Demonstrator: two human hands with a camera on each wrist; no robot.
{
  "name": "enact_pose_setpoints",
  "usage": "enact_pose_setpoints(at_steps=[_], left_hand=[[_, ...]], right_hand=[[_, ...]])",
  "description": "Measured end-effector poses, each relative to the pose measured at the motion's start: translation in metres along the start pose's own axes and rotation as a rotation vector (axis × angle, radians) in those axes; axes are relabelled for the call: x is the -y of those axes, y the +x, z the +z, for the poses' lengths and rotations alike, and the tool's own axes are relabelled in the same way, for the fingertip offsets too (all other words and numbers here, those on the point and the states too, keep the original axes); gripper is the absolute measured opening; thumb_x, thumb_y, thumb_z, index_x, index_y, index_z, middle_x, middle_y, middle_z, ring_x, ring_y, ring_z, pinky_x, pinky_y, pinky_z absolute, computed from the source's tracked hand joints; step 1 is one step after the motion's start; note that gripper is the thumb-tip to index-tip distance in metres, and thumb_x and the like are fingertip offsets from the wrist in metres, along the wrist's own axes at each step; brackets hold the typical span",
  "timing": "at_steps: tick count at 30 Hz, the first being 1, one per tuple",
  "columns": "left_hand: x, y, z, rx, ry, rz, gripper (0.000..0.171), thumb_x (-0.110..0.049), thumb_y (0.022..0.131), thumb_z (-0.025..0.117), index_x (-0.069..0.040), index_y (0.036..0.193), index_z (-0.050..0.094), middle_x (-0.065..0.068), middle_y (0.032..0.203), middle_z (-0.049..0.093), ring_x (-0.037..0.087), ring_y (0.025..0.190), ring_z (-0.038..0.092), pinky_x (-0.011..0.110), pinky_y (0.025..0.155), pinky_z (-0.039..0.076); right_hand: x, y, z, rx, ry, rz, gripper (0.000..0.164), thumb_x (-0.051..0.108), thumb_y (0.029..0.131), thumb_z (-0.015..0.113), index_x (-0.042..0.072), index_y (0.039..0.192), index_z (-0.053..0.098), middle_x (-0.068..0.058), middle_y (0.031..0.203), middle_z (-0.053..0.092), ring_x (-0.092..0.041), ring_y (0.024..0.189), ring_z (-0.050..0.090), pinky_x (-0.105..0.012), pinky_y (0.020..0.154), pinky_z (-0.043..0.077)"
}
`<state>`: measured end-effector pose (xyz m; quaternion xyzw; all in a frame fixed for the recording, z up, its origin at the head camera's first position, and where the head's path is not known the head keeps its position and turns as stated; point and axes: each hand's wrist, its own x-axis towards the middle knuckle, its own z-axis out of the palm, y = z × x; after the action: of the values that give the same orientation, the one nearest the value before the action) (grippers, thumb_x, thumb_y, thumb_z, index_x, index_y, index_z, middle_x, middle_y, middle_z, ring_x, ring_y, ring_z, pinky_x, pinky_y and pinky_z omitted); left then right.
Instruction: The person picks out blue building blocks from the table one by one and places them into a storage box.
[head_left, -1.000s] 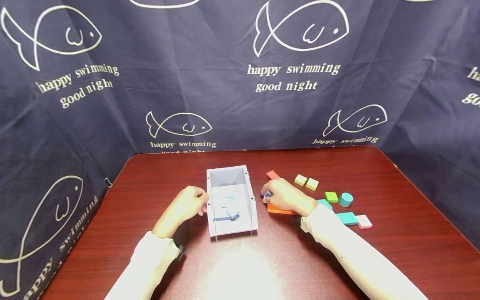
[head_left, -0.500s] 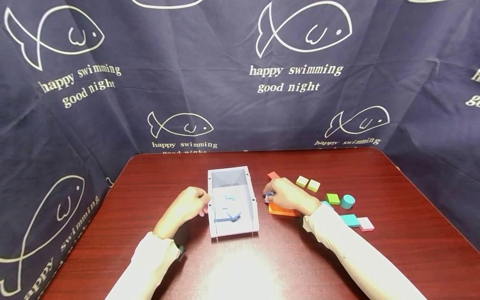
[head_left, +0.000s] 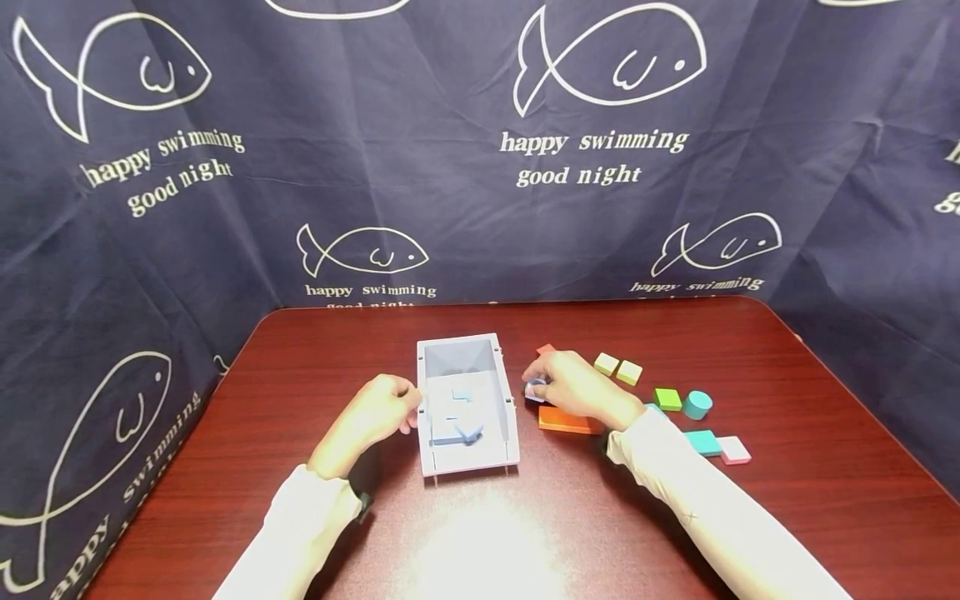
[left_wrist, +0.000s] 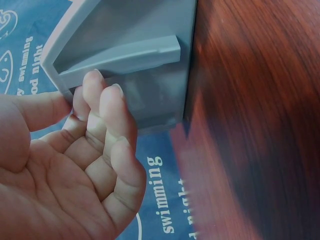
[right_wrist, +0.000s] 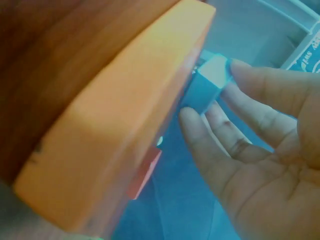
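Note:
My left hand (head_left: pixel 382 412) is at the left rim of a pale grey bin (head_left: pixel 459 353). In the left wrist view its thumb and fingertips pinch the rim's edge. Inside the bin lie several light blue blocks, one of them at the front (head_left: pixel 468 431). To the bin's right, my right hand (head_left: pixel 579 390) holds a small blue block (right_wrist: pixel 209 84) between thumb and fingertips. Just below that hand in the head view lies a long orange block (head_left: pixel 568 420). A red block (head_left: pixel 546 349) shows partly behind the hand.
Two yellow-green blocks (head_left: pixel 629 372), a green block (head_left: pixel 667 400) and a turquoise cylinder (head_left: pixel 698 406) lie farther right on the brown table (head_left: pixel 330 333). A turquoise block (head_left: pixel 702 443) and a pink block (head_left: pixel 735 450) sit by the right forearm. A dark fish-print cloth (head_left: pixel 465 192) hangs behind.
My right hand has shifted slightly left and away from me with the blue block, showing more of the orange block. The left hand stays at the bin's rim.

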<state>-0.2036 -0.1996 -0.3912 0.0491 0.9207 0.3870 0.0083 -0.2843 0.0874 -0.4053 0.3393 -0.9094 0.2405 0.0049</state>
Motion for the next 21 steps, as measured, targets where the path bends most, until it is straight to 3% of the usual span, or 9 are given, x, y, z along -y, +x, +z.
enact_pose_setpoints(at_steps=[4, 8, 11, 21], left_hand=[[-0.001, 0.0, 0.0, 0.0, 0.003, 0.001, 0.029, -0.013, 0.09, 0.052, -0.005, 0.066, 0.065, 0.009, 0.055, 0.063, 0.028, 0.052, 0.061, 0.027, 0.048, 0.039], [-0.001, 0.0, 0.0, 0.002, -0.007, 0.004, 0.028, -0.012, 0.09, 0.052, -0.004, 0.066, 0.065, 0.007, 0.054, 0.062, 0.028, 0.052, 0.061, 0.027, 0.047, 0.039], [0.0, 0.0, 0.0, 0.003, -0.01, 0.006, 0.029, -0.012, 0.09, 0.052, -0.004, 0.066, 0.065, 0.005, 0.053, 0.061, 0.029, 0.052, 0.061, 0.027, 0.047, 0.039], [0.0, 0.0, 0.0, 0.002, -0.006, 0.012, 0.028, -0.012, 0.09, 0.052, -0.004, 0.067, 0.066, 0.005, 0.054, 0.061, 0.021, 0.048, 0.059, 0.028, 0.048, 0.041]], right_hand=[[0.004, 0.0, -0.003, -0.06, 0.01, -0.014, 0.018, 0.008, 0.079, 0.071, 0.004, 0.096, 0.075, -0.004, 0.09, 0.072, -0.021, 0.091, 0.062, -0.041, 0.08, 0.053], [0.008, -0.001, -0.006, -0.089, 0.029, 0.01, 0.02, 0.011, 0.079, 0.072, 0.005, 0.097, 0.074, -0.003, 0.088, 0.07, -0.014, 0.072, 0.059, -0.036, 0.067, 0.053], [0.009, -0.001, -0.007, -0.101, 0.037, 0.022, 0.02, 0.012, 0.079, 0.073, 0.006, 0.098, 0.074, -0.002, 0.086, 0.069, -0.012, 0.068, 0.056, -0.034, 0.064, 0.052], [0.014, -0.002, -0.011, -0.14, 0.072, 0.006, 0.02, 0.011, 0.079, 0.073, 0.006, 0.098, 0.073, -0.006, 0.091, 0.07, -0.016, 0.075, 0.06, -0.039, 0.069, 0.053]])
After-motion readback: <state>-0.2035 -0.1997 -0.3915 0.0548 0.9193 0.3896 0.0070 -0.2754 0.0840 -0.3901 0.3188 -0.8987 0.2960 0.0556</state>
